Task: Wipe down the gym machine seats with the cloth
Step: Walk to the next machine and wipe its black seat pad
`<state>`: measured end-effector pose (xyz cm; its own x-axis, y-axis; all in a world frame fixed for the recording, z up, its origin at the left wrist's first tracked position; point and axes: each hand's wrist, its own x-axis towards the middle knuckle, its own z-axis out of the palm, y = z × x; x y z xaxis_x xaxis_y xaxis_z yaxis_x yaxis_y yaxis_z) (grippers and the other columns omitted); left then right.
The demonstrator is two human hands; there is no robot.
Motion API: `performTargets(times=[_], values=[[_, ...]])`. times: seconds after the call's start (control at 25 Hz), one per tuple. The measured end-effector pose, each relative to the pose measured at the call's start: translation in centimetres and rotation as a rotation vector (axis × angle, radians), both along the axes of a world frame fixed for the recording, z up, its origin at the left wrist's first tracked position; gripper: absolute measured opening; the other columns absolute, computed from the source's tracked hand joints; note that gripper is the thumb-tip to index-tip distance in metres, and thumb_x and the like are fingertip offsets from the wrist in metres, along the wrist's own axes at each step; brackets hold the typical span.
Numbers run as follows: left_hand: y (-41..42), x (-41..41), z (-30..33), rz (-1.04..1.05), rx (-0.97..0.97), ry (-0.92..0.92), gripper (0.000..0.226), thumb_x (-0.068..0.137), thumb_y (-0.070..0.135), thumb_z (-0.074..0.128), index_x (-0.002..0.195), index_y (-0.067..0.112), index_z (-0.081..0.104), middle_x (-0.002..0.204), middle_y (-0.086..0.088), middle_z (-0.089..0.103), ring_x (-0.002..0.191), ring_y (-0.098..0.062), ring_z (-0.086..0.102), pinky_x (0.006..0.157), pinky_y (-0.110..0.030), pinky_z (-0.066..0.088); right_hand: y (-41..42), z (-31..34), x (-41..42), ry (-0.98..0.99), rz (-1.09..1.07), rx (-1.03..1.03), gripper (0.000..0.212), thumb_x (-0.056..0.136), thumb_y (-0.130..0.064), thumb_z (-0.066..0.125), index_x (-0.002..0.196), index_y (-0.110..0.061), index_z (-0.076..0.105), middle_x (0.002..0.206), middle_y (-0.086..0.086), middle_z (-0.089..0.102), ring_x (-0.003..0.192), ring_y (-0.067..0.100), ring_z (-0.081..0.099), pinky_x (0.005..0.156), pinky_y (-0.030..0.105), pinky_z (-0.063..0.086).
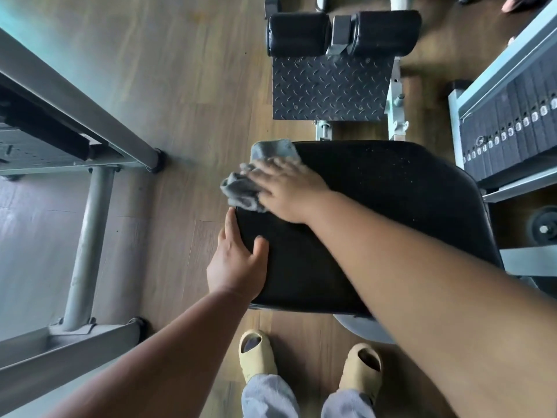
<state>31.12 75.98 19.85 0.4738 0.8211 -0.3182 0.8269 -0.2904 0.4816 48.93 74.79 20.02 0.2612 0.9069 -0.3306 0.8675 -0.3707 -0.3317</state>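
A black padded seat (391, 200) of a gym machine fills the middle of the head view. A grey cloth (244, 188) lies bunched on the seat's far left corner. My right hand (286, 191) presses flat on the cloth, fingers spread and blurred, arm reaching across the seat from the right. My left hand (235, 260) rests on the seat's near left edge, thumb on top and fingers down the side.
Beyond the seat are a checker-plate footrest (331, 89) and two black roller pads (343, 31). A weight stack (512, 128) stands at the right. A grey steel frame (87, 236) stands on the wooden floor at the left. My feet in tan slippers (310, 360) stand below the seat.
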Motion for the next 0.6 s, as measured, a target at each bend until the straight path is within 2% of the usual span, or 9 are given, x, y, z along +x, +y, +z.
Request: performTargets(times=[0.08, 0.16, 0.24, 0.32, 0.4, 0.48, 0.56, 0.6], values=[[0.0, 0.0, 0.0, 0.011, 0.007, -0.002, 0.075, 0.086, 0.049, 0.040, 0.155, 0.036, 0.015, 0.150, 0.002, 0.043, 0.120, -0.026, 0.055, 0.086, -0.039, 0.042, -2.8, -0.3, 4.3, -0.068, -0.136, 0.005, 0.055, 0.102, -0.039, 0.025, 0.156, -0.033, 0.018, 0.167, -0.004, 0.008, 0.151, 0.027, 0.014, 0.121, 0.045, 0.010], [-0.1, 0.0, 0.1, -0.001, 0.015, -0.001, 0.072, 0.089, 0.046, 0.042, 0.155, 0.035, 0.015, 0.151, 0.002, 0.043, 0.121, -0.026, 0.055, 0.084, -0.037, 0.041, -7.2, -0.9, 7.4, -0.129, -0.381, -0.010, 0.052, 0.101, -0.036, 0.025, 0.153, -0.026, 0.027, 0.165, 0.000, 0.015, 0.149, 0.029, 0.019, 0.119, 0.046, 0.017], [-0.2, -0.1, 0.2, -0.008, 0.020, 0.001, 0.074, 0.087, 0.047, 0.040, 0.155, 0.035, 0.015, 0.151, 0.001, 0.043, 0.121, -0.026, 0.055, 0.087, -0.038, 0.043, -10.6, -0.9, 8.1, -0.162, -0.591, -0.040, 0.053, 0.101, -0.036, 0.025, 0.153, -0.024, 0.027, 0.165, 0.003, 0.015, 0.150, 0.031, 0.015, 0.121, 0.048, 0.014], [-0.2, 0.0, 0.2, -0.002, 0.025, 0.008, 0.076, 0.084, 0.049, 0.037, 0.155, 0.035, 0.015, 0.150, 0.001, 0.044, 0.120, -0.026, 0.055, 0.087, -0.039, 0.044, -9.3, -0.7, 6.8, -0.179, -0.690, -0.098, 0.056, 0.100, -0.036, 0.025, 0.154, -0.024, 0.022, 0.165, 0.005, 0.011, 0.150, 0.036, 0.010, 0.121, 0.051, 0.009], [-0.3, 0.2, 0.3, 0.006, 0.016, 0.020, 0.078, 0.081, 0.051, 0.036, 0.154, 0.036, 0.015, 0.148, 0.001, 0.045, 0.118, -0.028, 0.056, 0.088, -0.041, 0.044, -5.5, -0.3, 4.4, -0.131, -0.587, -0.082, 0.056, 0.099, -0.036, 0.027, 0.154, -0.025, 0.022, 0.165, 0.005, 0.008, 0.149, 0.040, 0.010, 0.120, 0.055, 0.010], [-0.3, 0.1, 0.4, 0.004, 0.013, 0.027, 0.079, 0.079, 0.053, 0.035, 0.154, 0.036, 0.015, 0.148, 0.000, 0.045, 0.118, -0.029, 0.055, 0.091, -0.045, 0.047, -2.3, 0.1, 1.4, -0.063, -0.310, -0.044, 0.056, 0.101, -0.038, 0.026, 0.156, -0.028, 0.018, 0.167, 0.001, 0.001, 0.150, 0.037, 0.005, 0.121, 0.054, 0.005], [-0.3, 0.1, 0.4, -0.002, 0.006, 0.030, 0.080, 0.080, 0.053, 0.035, 0.154, 0.036, 0.014, 0.149, 0.000, 0.044, 0.120, -0.028, 0.055, 0.092, -0.046, 0.048, -2.7, 0.5, 0.8, -0.026, -0.082, -0.043, 0.055, 0.104, -0.041, 0.022, 0.157, -0.033, 0.014, 0.167, -0.003, -0.004, 0.152, 0.029, -0.001, 0.122, 0.047, -0.003], [-0.3, 0.2, 0.4, -0.008, -0.003, 0.032, 0.080, 0.080, 0.053, 0.035, 0.155, 0.036, 0.013, 0.149, 0.000, 0.044, 0.120, -0.028, 0.054, 0.092, -0.045, 0.048, -4.3, 0.5, 1.7, -0.016, -0.038, -0.034, 0.054, 0.105, -0.042, 0.020, 0.158, -0.034, 0.011, 0.167, -0.005, -0.005, 0.153, 0.026, -0.002, 0.122, 0.044, -0.004]])
